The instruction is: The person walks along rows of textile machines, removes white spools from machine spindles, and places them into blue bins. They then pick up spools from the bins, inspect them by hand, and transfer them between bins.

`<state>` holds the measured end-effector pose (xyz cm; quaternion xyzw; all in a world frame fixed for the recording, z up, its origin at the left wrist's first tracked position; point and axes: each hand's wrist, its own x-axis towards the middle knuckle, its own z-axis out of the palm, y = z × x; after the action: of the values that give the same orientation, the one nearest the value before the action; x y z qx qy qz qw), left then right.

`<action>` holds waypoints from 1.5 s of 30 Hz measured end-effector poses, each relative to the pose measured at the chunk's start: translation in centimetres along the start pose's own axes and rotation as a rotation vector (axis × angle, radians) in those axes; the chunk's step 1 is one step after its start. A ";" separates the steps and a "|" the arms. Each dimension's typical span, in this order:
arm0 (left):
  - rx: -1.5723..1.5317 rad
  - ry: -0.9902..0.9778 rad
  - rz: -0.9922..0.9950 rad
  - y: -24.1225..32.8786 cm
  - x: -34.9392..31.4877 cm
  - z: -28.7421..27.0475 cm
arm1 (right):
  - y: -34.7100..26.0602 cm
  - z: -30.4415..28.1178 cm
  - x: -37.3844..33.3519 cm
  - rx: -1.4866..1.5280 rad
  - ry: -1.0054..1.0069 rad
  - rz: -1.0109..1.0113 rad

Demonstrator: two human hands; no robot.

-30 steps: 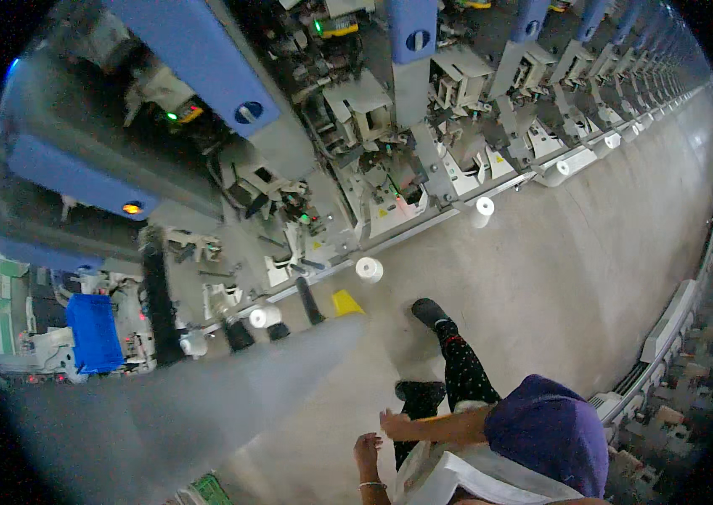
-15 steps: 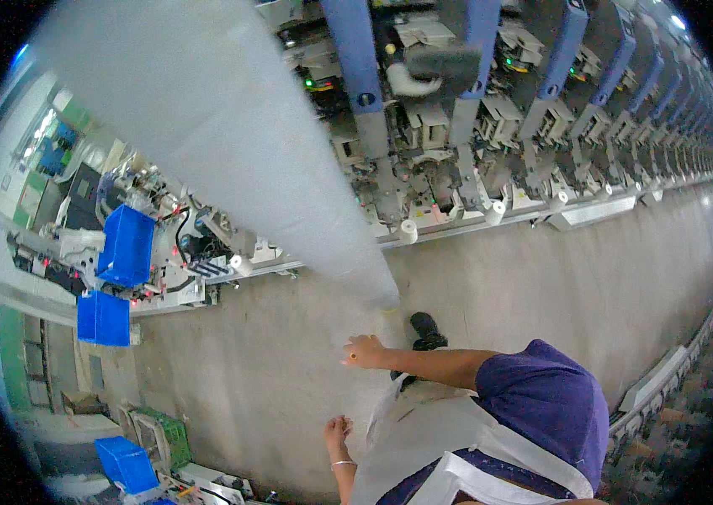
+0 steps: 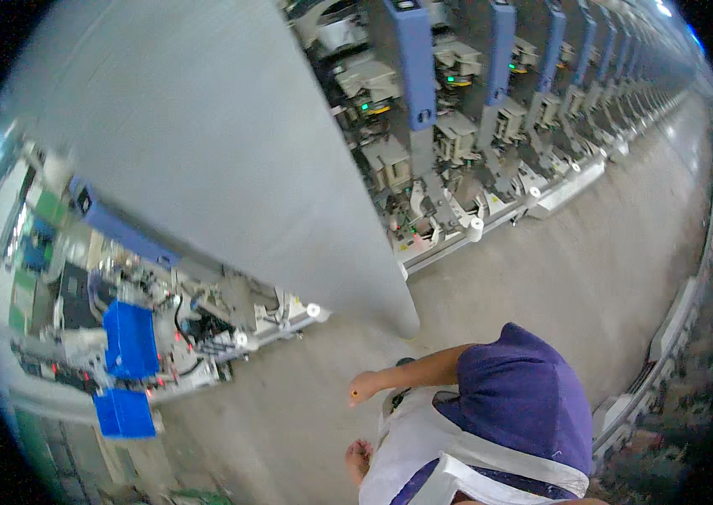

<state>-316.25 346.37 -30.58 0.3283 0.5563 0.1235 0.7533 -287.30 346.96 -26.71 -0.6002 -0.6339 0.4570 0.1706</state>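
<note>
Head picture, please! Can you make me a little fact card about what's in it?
Left hand: beside the white apron; no held thing visible
Right hand: fingers curled; nothing clearly held
Sleeve: purple
Bins: two, blue, at the picture's left
Machines: long row, blue panels, small green lights
Spools: white, along the machines' front
Column: big, grey, hiding some machines
Floor: greyish

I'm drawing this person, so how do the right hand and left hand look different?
The right hand is higher in the picture; the left hand is lower, close beside the white apron. The right hand's bare forearm shows up to a purple sleeve, but almost none of the left hand's forearm shows. Both are bare, and neither plainly holds anything.
</note>
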 end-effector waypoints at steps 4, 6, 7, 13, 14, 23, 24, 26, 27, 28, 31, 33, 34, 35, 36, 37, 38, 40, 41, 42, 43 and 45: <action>0.070 -0.012 -0.012 2.3 2.0 -2.2 | -0.1 -0.6 1.6 0.018 0.067 -0.032; 0.140 -0.050 -0.026 2.9 2.4 -3.2 | 0.5 0.0 1.5 0.031 0.100 0.005; 0.181 -0.052 -0.030 3.4 2.8 -3.4 | 1.1 0.3 1.0 0.033 0.114 0.019; 0.817 -0.294 0.172 7.3 7.4 -3.0 | 6.7 5.6 -7.9 0.214 0.643 0.178; 0.781 -0.327 0.169 8.1 8.0 -2.8 | 7.9 6.9 -10.2 0.278 0.593 0.370; 0.494 -0.186 0.061 7.0 4.5 3.6 | 14.0 13.2 -29.1 0.412 0.564 1.029; 0.542 -0.178 0.030 6.4 3.8 3.7 | 14.2 12.1 -29.4 0.446 0.599 0.988; 0.561 -0.160 -0.035 5.2 3.4 3.8 | 14.4 9.6 -28.6 0.554 0.647 0.925; 0.535 -0.148 -0.078 4.9 3.4 3.3 | 14.6 7.7 -27.3 0.469 0.609 0.927; 0.508 -0.115 -0.147 4.5 3.4 2.7 | 14.9 5.8 -25.7 0.415 0.551 0.925; 0.449 -0.028 -0.050 4.3 3.7 0.7 | 14.7 0.5 -19.0 0.379 0.617 0.738; 0.404 0.050 -0.031 4.3 3.8 -0.4 | 13.5 -2.7 -14.8 0.177 0.583 0.612; 0.373 0.096 -0.042 4.3 3.6 -0.9 | 12.7 -4.4 -12.5 0.152 0.471 0.599; 0.356 0.143 -0.065 4.3 3.5 -1.2 | 11.4 -5.3 -10.5 0.110 0.456 0.551; 0.302 0.170 -0.064 4.2 3.2 -1.5 | 10.1 -6.3 -8.7 0.075 0.448 0.517; 0.265 0.200 -0.079 4.1 2.9 -1.9 | 9.0 -7.1 -6.8 0.039 0.450 0.456; 0.230 0.226 -0.093 4.0 2.6 -2.3 | 7.9 -7.6 -5.1 0.071 0.383 0.465; 0.230 0.230 -0.081 3.7 2.5 -3.5 | 6.6 -8.3 -1.9 0.128 0.277 0.404; 0.216 0.234 -0.101 3.8 2.7 -4.4 | 6.2 -8.7 -0.3 0.137 0.258 0.411; 0.448 0.177 0.042 4.1 3.4 -5.5 | 5.9 -8.8 1.3 0.152 0.243 0.386; 0.684 0.119 0.160 4.6 4.2 -7.2 | 5.6 -8.9 2.8 0.163 0.233 0.404; 0.688 0.192 0.188 6.3 6.6 -10.2 | 4.9 -9.4 4.9 0.505 0.470 0.334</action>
<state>-322.14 358.45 -33.29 0.5989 0.6008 0.0281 0.5287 -278.26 354.31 -27.32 -0.7227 -0.3384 0.4702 0.3771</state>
